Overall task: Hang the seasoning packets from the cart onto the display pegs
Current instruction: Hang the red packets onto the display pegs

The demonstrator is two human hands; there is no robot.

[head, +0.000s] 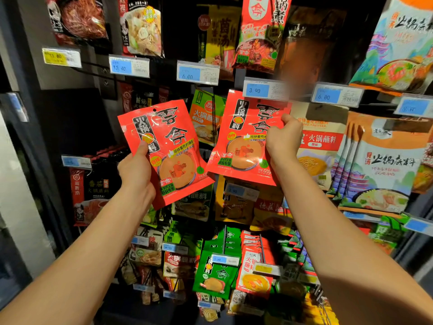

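Mid-hang, we judge.
Right hand [284,139] pinches the right packet [243,141] under the price tag [264,90]; at nine o'clock, left hand [136,171] grips the left packet [173,156]; we thread holes next.

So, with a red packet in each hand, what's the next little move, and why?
Probably push the right packet onto the peg behind the 3.90 tag. Its top edge sits right at that tag, pinched by the right hand; whether its hole has caught the peg is hidden. The left hand holds the other packet lower and tilted, so it likely goes second.
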